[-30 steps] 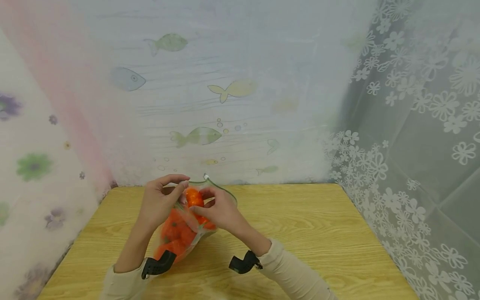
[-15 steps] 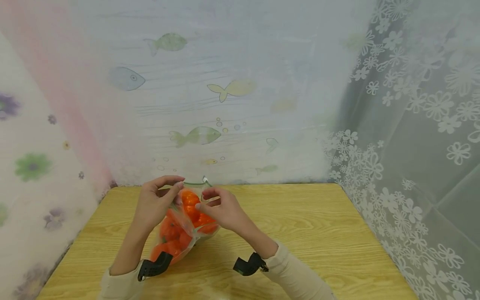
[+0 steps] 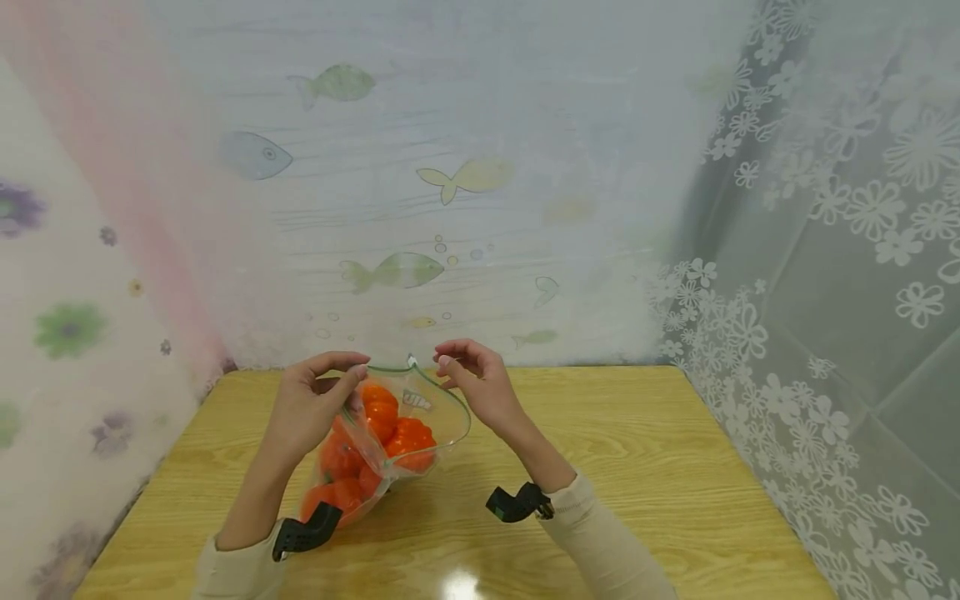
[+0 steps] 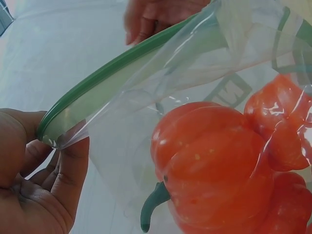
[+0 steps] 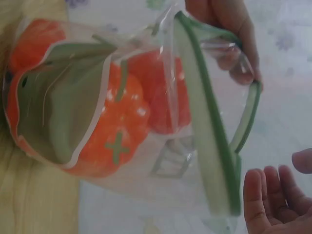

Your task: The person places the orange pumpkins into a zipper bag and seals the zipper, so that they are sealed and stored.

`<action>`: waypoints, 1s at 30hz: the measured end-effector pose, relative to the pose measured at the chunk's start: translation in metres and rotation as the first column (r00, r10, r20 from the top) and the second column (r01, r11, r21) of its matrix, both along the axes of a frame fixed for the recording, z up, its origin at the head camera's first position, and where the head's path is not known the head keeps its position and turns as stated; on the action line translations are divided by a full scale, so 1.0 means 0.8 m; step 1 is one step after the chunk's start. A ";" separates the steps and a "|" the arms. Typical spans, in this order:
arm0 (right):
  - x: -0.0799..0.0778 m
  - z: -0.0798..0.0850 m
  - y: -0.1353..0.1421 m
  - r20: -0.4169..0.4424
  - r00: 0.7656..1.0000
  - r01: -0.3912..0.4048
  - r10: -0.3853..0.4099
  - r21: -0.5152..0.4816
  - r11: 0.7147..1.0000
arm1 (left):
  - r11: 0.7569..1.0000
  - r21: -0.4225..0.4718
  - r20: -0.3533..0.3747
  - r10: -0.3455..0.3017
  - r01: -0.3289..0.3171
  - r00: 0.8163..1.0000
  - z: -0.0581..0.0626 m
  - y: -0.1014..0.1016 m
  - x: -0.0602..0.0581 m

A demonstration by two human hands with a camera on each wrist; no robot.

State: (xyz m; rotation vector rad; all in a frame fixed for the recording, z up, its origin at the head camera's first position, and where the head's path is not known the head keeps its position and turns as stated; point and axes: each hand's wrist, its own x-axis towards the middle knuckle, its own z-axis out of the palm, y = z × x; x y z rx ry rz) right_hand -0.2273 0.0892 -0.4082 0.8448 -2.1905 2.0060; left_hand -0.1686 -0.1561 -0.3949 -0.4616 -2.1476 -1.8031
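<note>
A clear zip bag (image 3: 442, 404) with a green strip along its mouth stands on the table, its mouth spread wide. Inside are several glossy red-orange pumpkins (image 3: 378, 410); one pumpkin (image 4: 209, 156) shows a dark green stem in the left wrist view. My left hand (image 3: 311, 400) pinches the bag's left rim between thumb and fingers. To the right of the mouth, just off the rim, my right hand (image 3: 483, 379) holds nothing, with its fingers loosely bent. In the right wrist view those fingers (image 5: 273, 200) are apart from the green strip (image 5: 214, 117).
The bag stands on the left part of a wood-grain table (image 3: 600, 467). A patterned curtain (image 3: 480, 250) hangs behind the table's far edge, and more curtain (image 3: 847, 333) hangs along the right. A black wrist mount (image 3: 517, 502) sits on each forearm.
My right hand has let go of a pumpkin, which now lies in the bag, and has come up and out to the right of the mouth. The left hand keeps its pinch, barely moved.
</note>
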 end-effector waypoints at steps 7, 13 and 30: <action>-0.034 -0.032 -0.003 0.013 1.000 -0.017 0.018 -0.051 0.999 | 0.999 -0.032 -0.011 -0.027 0.026 1.000 -0.003 -0.003 -0.005; -0.051 -0.053 -0.010 0.099 0.986 -0.130 0.136 -0.061 0.990 | 0.999 -0.035 -0.018 -0.033 0.032 0.999 -0.006 -0.005 -0.009; -0.066 -0.068 -0.025 0.203 0.911 -0.356 0.359 -0.050 0.933 | 0.998 -0.043 -0.020 -0.036 0.035 0.999 -0.008 -0.019 -0.018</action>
